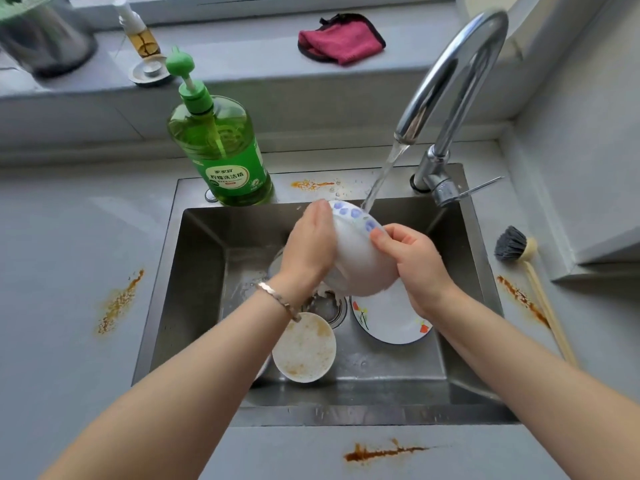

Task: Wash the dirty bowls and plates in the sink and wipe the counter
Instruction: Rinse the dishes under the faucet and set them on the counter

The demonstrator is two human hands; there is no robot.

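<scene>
Green plastic soap bottle (225, 161) behind steel sink (201, 258); grey brush (510, 242) right of it. Inside: stained white bowl (304, 348), floral plate (391, 323). Left hand (311, 244), right hand (415, 258) grip blue-flowered white bowl (356, 261) under water stream (381, 174).

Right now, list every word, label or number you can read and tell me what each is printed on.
"柠檬洗洁精": label of the green dish soap bottle.
Smaller print above and below it: too blurred to read.
Amber spray bottle: dark mark, not legible.
Blue-flowered bowl and plate: patterns only, no text.
</scene>
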